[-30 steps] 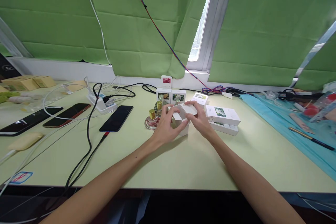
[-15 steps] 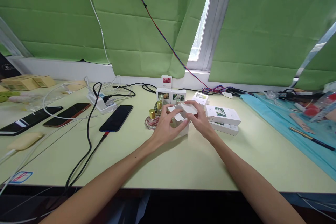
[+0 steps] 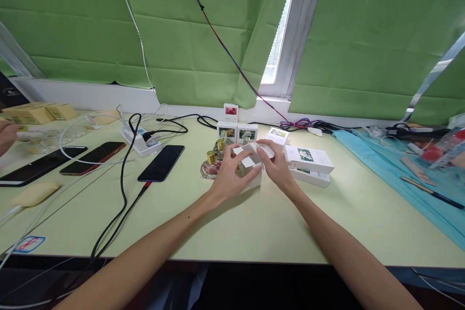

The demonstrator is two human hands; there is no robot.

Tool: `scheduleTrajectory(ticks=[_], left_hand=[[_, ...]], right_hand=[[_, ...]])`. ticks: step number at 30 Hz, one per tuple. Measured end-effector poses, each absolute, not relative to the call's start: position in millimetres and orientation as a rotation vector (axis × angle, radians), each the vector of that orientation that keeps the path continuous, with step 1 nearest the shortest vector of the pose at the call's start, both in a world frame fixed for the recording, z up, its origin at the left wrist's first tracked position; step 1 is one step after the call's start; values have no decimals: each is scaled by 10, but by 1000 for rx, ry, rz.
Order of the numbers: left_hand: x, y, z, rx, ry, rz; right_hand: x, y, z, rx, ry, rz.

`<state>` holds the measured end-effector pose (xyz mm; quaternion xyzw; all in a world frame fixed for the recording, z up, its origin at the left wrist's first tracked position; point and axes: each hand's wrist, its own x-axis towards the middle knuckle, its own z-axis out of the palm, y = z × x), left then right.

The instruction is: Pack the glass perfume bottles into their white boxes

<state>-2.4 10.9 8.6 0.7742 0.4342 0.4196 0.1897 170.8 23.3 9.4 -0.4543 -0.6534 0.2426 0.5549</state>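
Head view: one open white box (image 3: 256, 182), standing near the middle of the worktop (image 3: 276, 232), held between both hands. Left hand (image 3: 232, 174): partly curled, thumb on the near side and fingers over the far side, gripping the box. Right hand (image 3: 275, 163): partly curled, thumb and fingers pinching the raised flap (image 3: 266, 149) at the box's right side. Contents of the box: cannot be told. Just beside the left hand: a pink glass bottle (image 3: 209, 170) with a gold cap, and further gold-capped bottles (image 3: 221, 145) behind it. Beyond the hands: two upright boxes (image 3: 227, 131) side by side with flower pictures, and a box with a red picture (image 3: 231, 111) showing above them. Right of the right hand: two flat white boxes (image 3: 309, 159), one on the other; a further white box (image 3: 278, 135) lies behind them. Left side of the worktop: a black phone (image 3: 162, 163) on a cable, a red-edged phone (image 3: 92, 159), a long black device (image 3: 36, 167), a white power strip (image 3: 140, 143), yellow boxes (image 3: 32, 114) and another person's hand (image 3: 6, 136) at the edge. Right side: blue sheeting (image 3: 392, 174) with a pen (image 3: 431, 192) lying on it. Backdrop: green curtains (image 3: 196, 48).
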Motion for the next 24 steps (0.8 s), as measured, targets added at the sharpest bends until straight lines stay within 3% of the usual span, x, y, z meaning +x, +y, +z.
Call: scheduleTrajectory(ticks=[14, 24], left_hand=[[-15, 89, 106, 2135, 1220, 1225], [-4, 94, 82, 2129, 1209, 1240]], right_hand=[[1689, 205, 97, -1062, -1439, 442], [1707, 194, 131, -1057, -1423, 568]])
